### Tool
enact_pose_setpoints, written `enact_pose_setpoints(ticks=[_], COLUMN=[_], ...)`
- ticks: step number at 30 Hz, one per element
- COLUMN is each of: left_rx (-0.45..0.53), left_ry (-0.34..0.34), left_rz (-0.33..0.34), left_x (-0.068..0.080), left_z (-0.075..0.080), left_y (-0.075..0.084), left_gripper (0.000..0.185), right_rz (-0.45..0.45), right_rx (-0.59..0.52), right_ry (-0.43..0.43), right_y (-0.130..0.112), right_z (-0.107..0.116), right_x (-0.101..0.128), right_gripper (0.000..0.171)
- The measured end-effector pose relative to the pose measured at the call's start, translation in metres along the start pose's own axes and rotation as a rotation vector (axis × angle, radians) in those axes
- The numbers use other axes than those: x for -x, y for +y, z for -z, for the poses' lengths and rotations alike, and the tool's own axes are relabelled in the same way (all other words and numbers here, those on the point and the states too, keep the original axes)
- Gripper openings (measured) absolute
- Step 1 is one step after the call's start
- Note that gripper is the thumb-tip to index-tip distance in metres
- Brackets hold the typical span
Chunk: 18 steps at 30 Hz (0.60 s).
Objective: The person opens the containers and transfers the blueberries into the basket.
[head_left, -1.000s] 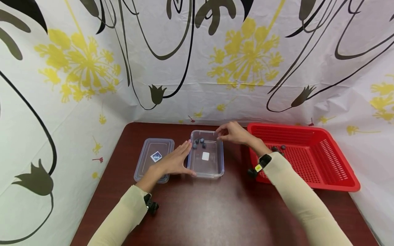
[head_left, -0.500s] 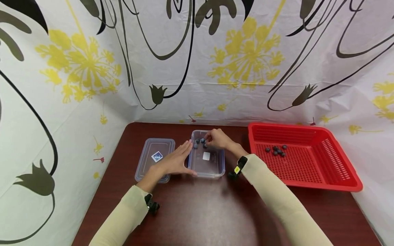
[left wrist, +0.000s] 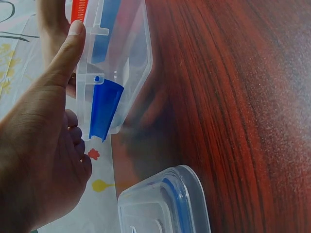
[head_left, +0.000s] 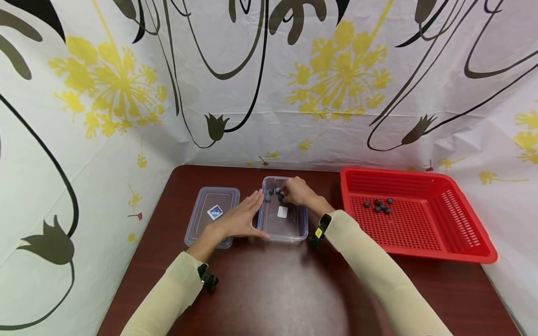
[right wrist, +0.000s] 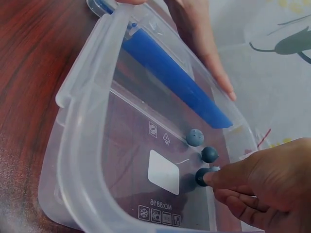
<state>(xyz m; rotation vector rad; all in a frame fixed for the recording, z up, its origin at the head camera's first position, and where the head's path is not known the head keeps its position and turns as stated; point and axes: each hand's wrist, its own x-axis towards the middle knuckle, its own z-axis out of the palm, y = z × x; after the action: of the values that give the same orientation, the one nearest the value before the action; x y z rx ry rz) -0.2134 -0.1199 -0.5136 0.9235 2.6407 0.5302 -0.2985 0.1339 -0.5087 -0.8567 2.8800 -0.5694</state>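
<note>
A clear plastic container (head_left: 290, 227) with blue side clips stands at the middle of the table, several blueberries (right wrist: 194, 137) near its far end. My left hand (head_left: 237, 219) rests along its left side, fingers extended and thumb spread to the near corner. Inside the container, my right hand (head_left: 299, 192) is lowered among the berries. Its thumb and curled fingers pinch a dark blueberry (right wrist: 200, 175) close to the floor, partly hidden by the thumb. In the left wrist view, my left hand (left wrist: 43, 131) is beside the container's blue clip (left wrist: 104, 107).
Left of the container lies its clear lid (head_left: 201, 221), blue-edged with a diamond label, partly behind my left hand. A red perforated basket (head_left: 420, 233) on the right holds several blueberries (head_left: 380, 206). Patterned white sheeting (head_left: 252, 130) rises behind the table.
My right hand has moved left and down from the container's right rim to the berries inside, shifting only slightly in the last half second. My left hand has stayed put.
</note>
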Motion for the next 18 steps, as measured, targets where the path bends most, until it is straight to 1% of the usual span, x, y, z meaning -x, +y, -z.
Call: enact_pose_setpoints(ticks=[5, 8, 13, 18], left_rx=[-0.004, -0.011, -0.017, -0.015], left_ry=[0.002, 0.004, 0.013, 0.013], left_rz=[0.002, 0.000, -0.011, -0.006], left_x=[0.0003, 0.0006, 0.0000, -0.0006], left_z=[0.0008, 0.0005, -0.0004, -0.0009], left_y=[0.0003, 0.0005, 0.0006, 0.0000], left_gripper=[0.135, 0.135, 0.135, 0.134], right_rz=[-0.014, -0.031, -0.052, -0.033], right_rx=[0.068, 0.081, 0.046, 0.017], right_ry=[0.003, -0.008, -0.049, -0.033], right_y=[-0.0028, -0.0046, -0.0060, -0.0043], right_z=[-0.0025, -0.0054, -0.0086, -0.0102], right_x=[-0.0005, -0.0008, -0.0027, -0.0052], right_gripper=[0.020, 0.020, 0.021, 0.026])
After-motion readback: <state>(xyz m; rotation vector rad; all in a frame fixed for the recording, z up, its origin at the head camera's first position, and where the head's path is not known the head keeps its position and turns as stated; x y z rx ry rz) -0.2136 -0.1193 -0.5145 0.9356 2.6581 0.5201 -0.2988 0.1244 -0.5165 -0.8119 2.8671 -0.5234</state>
